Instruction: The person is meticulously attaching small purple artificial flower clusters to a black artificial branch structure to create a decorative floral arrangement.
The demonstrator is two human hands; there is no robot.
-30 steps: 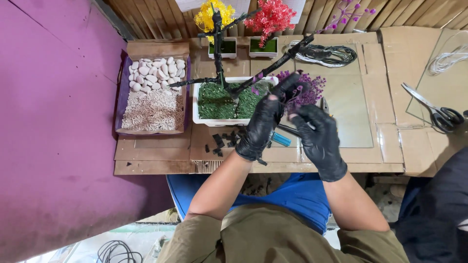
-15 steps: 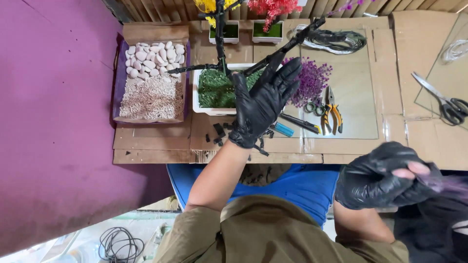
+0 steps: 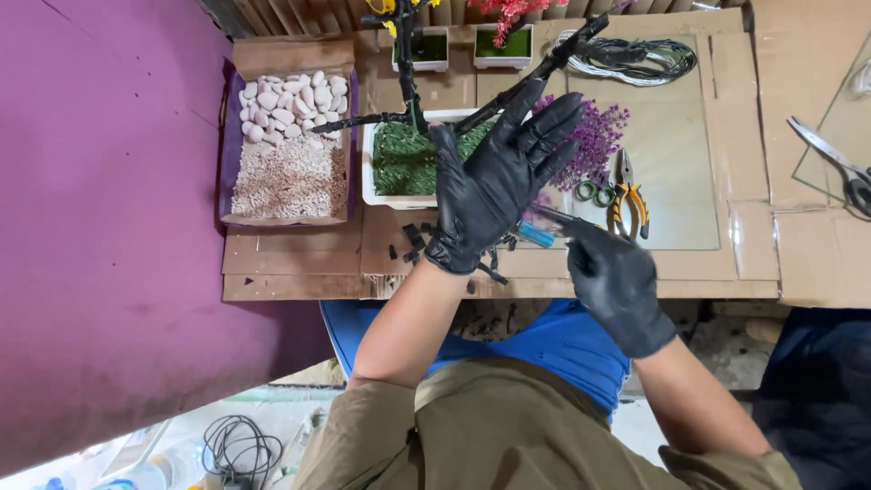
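Hands: we count two, both in black gloves.
Left hand [image 3: 494, 181]: raised above the work surface with palm toward the camera and all five fingers spread wide; it grips nothing. Its fingertips overlap a black branch and the purple sprigs behind.
Right hand [image 3: 612, 277]: closed into a loose fist at the near edge of the table, pinching a thin dark tool [image 3: 555, 218] that slants up to the left; we cannot tell what kind of tool it is.
White planter [image 3: 381, 168]: one, rectangular, filled with green moss, just behind the left hand.
Black tree trunk [image 3: 406, 63]: one, rising from the planter, with branches [image 3: 535, 73] forking left and right; we make out two main ones.
Purple sprigs [image 3: 599, 136]: one bunch, lying right of the planter.
Pliers [image 3: 628, 195]: one pair, yellow-and-black handles, beside the purple bunch.
Small green rings [image 3: 594, 191]: two, just left of the pliers.
Cardboard tray [image 3: 286, 136]: one, holding white pebbles at the far end and fine beige gravel at the near end.
Small moss pots [image 3: 502, 45]: two at the far edge.
Wire coil [image 3: 635, 62]: one, far right of the pots.
Scissors [image 3: 839, 163]: one pair, at the right edge.
Black offcuts [image 3: 413, 240]: several scattered near the left wrist, too small for us to count.
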